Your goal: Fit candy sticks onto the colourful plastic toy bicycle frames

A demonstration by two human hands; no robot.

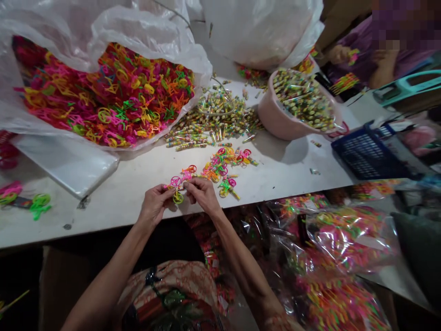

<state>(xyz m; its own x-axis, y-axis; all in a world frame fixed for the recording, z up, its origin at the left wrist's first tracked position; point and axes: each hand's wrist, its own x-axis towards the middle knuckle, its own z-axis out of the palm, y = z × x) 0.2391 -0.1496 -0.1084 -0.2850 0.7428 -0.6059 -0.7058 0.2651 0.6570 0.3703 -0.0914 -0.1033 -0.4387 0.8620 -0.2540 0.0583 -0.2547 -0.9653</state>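
Close to the table's front edge, my left hand [155, 202] is closed in a pinch on a small yellow-green plastic wheel piece [178, 197]. My right hand [204, 195] meets it from the right, thumb and fingers pressed together at the same spot; what they grip is too small to make out. Just beyond my fingertips lie pink wheel pieces [175, 181]. A loose heap of mixed coloured pieces [220, 165] lies right of them, some joined to small patterned tubes [235, 195].
An open plastic bag [151, 27] of bright pieces fills the back left, beside a stack of clear bags [72, 165]. Many small tubes [220, 115] lie behind, near a full pink basin [279, 115]. A blue basket [368, 154], filled bags [351, 234] and another person's hand [341, 54] are right.
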